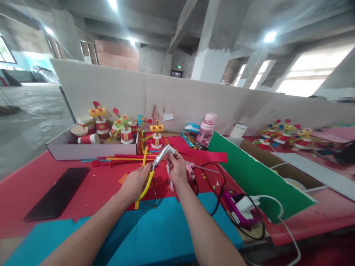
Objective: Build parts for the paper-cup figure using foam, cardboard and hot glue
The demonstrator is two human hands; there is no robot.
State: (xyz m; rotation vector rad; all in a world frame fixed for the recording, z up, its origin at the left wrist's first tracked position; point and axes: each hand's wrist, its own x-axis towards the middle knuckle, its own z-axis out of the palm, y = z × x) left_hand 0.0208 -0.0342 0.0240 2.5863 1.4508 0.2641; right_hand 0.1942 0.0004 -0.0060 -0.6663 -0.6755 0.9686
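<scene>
The left hand [136,183] has its fingers clasped around yellow-handled pliers [160,157] over the worktop [102,188] — the right hand [178,169] pinches a pale piece [171,149] at their tip. From the pliers: cup figure [156,141] at twelve o'clock, glue gun [190,170] at three, purple socket [232,208] at four.

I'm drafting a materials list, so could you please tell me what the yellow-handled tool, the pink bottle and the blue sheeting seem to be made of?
Yellow-handled tool: probably metal at its shiny, silvery front; the smooth yellow handle is perhaps plastic-coated. Pink bottle: likely plastic, looking glossy and partly see-through. Blue sheeting: matte, flat and thin-edged, so paper or card.
</scene>
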